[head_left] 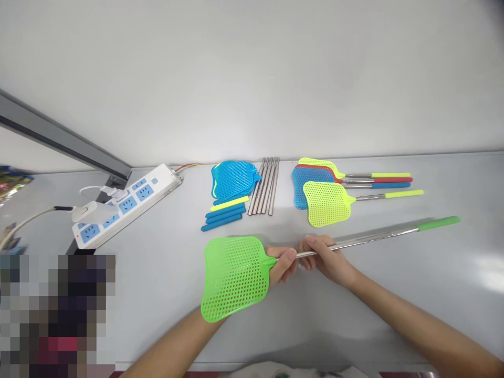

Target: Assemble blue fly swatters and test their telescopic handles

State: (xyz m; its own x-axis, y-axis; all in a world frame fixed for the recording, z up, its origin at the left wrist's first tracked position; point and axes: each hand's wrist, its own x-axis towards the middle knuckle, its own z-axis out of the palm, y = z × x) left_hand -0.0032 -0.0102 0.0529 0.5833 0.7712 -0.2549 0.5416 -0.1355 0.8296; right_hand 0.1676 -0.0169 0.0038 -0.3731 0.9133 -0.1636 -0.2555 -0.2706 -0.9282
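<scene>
A green fly swatter (236, 275) lies across both my hands, its metal rod drawn out long and its green grip (439, 223) pointing to the right. My left hand (282, 265) pinches the rod just beside the swatter head, which hides part of that hand and the wrist. Close by on the right, my right hand (321, 257) closes its fingers round the same rod. Beyond my hands rest several assembled fly swatters, the nearest one yellow (329, 205), with blue, red and another yellow behind it.
Left of the finished swatters are several metal rods (264, 186), stacked blue swatter heads (235, 179) and loose blue and yellow grips (225, 214). A white power strip (128, 205) with plugs and cables stands at the table's left edge. A pale wall (275, 79) closes off the back.
</scene>
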